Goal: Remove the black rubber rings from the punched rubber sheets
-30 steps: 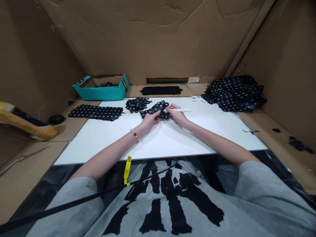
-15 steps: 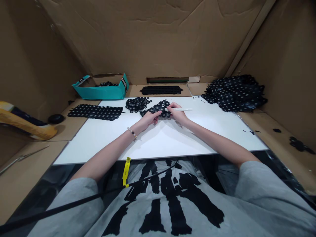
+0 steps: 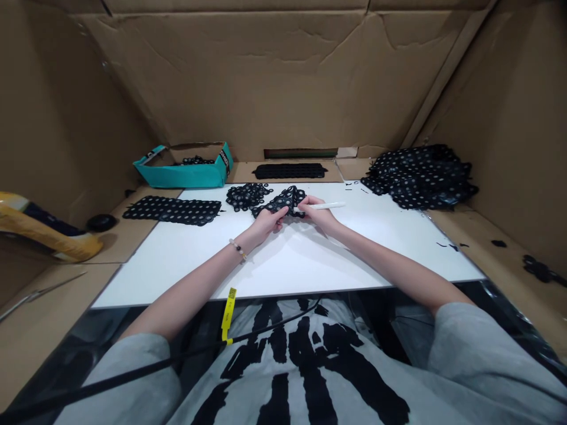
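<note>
A black sheet of joined rings (image 3: 280,202) is bent up over the middle of the white board. My left hand (image 3: 268,222) is closed on its near edge, thumb on top. In my right hand (image 3: 319,216) is a slim white pen-shaped tool (image 3: 328,205), its tip against the sheet and its rear end pointing right. The tip's exact contact is too small to make out. Just left of the sheet lies a pile of loose black rings (image 3: 246,196).
A teal box (image 3: 181,176) holding black rings stands at the back left. Flat perforated black sheets lie at left (image 3: 173,210) and back (image 3: 290,170). A heap of sheets (image 3: 420,177) is at right. Tweezers (image 3: 48,289) and a yellow object (image 3: 57,236) are far left. Scraps dot the white board (image 3: 283,268).
The view has tilted up slightly, so everything sits lower. The ring sheet appears folded over more between my hands. Both hands keep their grips.
</note>
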The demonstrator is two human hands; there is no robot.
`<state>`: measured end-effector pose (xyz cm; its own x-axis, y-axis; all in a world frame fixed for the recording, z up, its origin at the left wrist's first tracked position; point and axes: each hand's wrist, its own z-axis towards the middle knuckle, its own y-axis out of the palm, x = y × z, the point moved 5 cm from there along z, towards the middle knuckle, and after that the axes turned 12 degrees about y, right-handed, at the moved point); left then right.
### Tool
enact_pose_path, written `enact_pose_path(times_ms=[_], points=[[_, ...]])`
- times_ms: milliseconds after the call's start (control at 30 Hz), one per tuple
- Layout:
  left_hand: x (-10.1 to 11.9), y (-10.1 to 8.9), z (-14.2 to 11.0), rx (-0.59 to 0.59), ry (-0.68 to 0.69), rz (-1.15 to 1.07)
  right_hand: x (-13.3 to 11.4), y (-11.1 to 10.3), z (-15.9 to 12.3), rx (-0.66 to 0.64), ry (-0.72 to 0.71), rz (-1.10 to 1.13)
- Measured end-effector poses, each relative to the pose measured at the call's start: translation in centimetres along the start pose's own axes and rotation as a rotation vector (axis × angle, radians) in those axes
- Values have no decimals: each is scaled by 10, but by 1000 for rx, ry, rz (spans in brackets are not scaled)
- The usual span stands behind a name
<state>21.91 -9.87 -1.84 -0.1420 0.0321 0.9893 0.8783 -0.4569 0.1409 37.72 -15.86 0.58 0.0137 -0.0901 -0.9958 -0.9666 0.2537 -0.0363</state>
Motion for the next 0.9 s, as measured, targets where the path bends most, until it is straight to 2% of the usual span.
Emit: enact_pose_path(times_ms=[167,300,433,533,667,800,900], points=[[0,1,0,24,41,27,0,4,-5,22,-105,-109],[0,5,-2,-47,69,57,1,8,-6,51,-221,-252],[2,5,-3,-27,25,-5,7,2,5,25,-114,-84],[4,3,-3,81,-64,-189,6,-5,11,25,-32,79],[6,5,-3,210,-117,-458,-3,-7,11,-9,-34,122],[5,4,-3,261,-34,-399,-10,-13,9,-55,36,93],[0,0,-3,312,-28,-328,-15,-26,11,-53,106,-14]])
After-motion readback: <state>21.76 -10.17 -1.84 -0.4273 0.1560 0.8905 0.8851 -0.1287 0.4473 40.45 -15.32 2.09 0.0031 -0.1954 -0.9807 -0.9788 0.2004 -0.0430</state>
